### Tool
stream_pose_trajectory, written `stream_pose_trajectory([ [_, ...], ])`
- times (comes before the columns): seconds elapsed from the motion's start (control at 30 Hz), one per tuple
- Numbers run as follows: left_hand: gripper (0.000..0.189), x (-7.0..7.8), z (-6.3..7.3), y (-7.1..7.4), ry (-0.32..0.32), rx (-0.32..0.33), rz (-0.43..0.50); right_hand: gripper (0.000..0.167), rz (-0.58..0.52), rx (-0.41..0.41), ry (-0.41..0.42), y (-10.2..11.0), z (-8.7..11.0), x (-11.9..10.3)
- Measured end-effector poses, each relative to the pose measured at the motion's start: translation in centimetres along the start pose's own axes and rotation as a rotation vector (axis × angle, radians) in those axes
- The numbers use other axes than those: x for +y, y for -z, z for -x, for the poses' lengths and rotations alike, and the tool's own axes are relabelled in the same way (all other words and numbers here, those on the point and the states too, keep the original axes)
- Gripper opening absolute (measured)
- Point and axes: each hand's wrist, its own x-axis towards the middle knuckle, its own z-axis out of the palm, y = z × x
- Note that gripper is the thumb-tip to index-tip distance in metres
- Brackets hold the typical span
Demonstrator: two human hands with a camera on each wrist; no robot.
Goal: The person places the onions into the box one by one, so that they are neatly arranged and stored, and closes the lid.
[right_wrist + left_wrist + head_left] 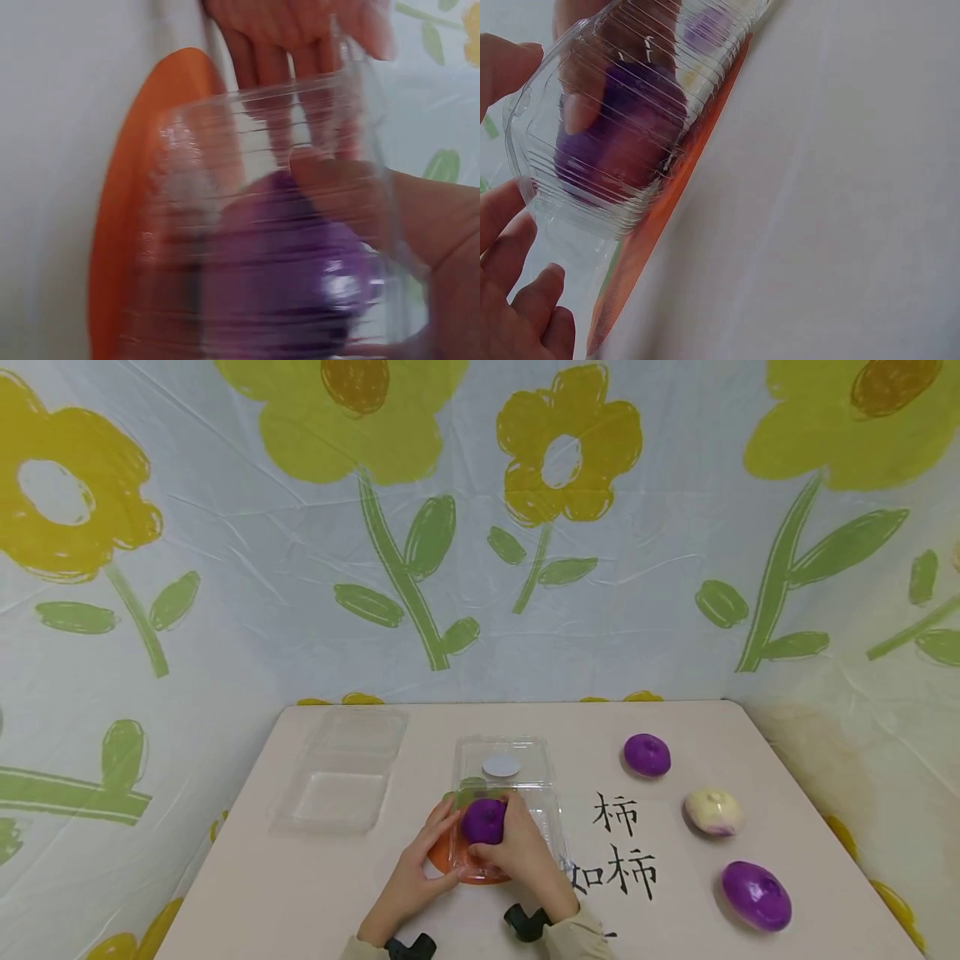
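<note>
A clear plastic clamshell box [553,827] stands with its lid raised at the middle of the table. My right hand [523,852] grips a purple onion [483,822] between thumb and fingers, inside the left half of the box's base. Through the ribbed wall, the left wrist view shows the onion [622,142] low in the box. My left hand [420,864] lies along the box's left side, fingers extended and touching its rim. The onion's underside is hidden, so I cannot tell whether it rests on the bottom.
Another clear box [330,797] lies opened at the left. On the right are a far purple onion [647,755], a white onion [713,812] and a near purple onion [756,896]. An orange print [438,853] and black characters [633,872] mark the tabletop. Flowered cloth [600,635] hangs behind.
</note>
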Motion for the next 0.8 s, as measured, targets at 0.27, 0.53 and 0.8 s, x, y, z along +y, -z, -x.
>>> stream_pose_trajectory([
  [0.27,0.073,-0.1,0.0,-0.1,-0.029,0.006,0.004,0.091,-0.014,0.003,0.01,1.9,0.5,-0.7],
  [0.53,0.075,0.2,-0.1,-0.2,-0.032,0.017,0.0,0.084,-0.082,0.012,-0.017,5.1,1.3,-1.5],
  [0.8,0.075,0.3,-0.1,-0.2,-0.032,0.012,0.005,0.077,-0.111,0.089,-0.075,8.4,1.6,-0.7],
])
